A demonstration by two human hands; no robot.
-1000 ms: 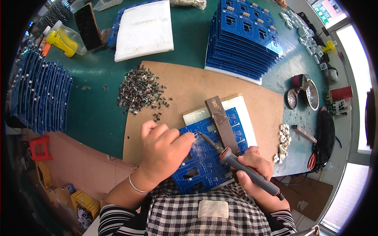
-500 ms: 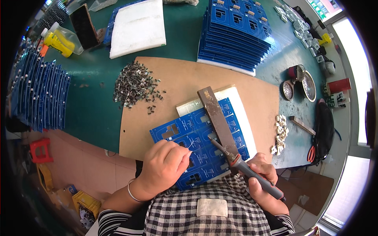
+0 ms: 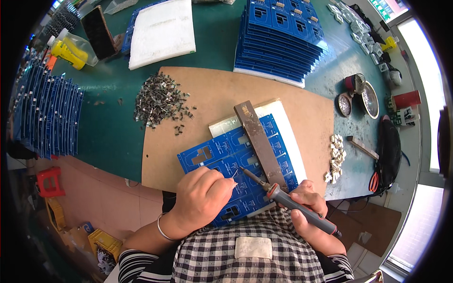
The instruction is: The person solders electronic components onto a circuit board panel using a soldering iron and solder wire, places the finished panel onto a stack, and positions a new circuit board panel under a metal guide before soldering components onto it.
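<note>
My right hand [image 3: 307, 207] is wrapped round the grey handle of a soldering iron [image 3: 302, 210], its tip pointing up and left over a blue circuit board panel [image 3: 218, 150]. My left hand [image 3: 204, 195] is pinched over the panel's lower left part. A thin, shiny strand of solder wire [image 3: 235, 173] sticks out from its fingertips, close to the iron's tip. Whether the tip touches the wire or the board, I cannot tell. Across the panel lies a long brown bar [image 3: 259, 144], and a white foam slab [image 3: 291, 134] sits beneath it.
Loose small dark components [image 3: 160, 101] lie heaped on the brown work board [image 3: 198, 89]. White connectors [image 3: 336, 160] are scattered at its right edge. Tall stacks of blue panels [image 3: 278, 45] stand behind, with more panels [image 3: 49, 113] at left. Small metal dishes [image 3: 370, 101] sit at right.
My right hand has brought the soldering iron left and slightly down, so its tip is now nearer the wire. My left hand has shifted slightly right. The whole view has moved a little.
</note>
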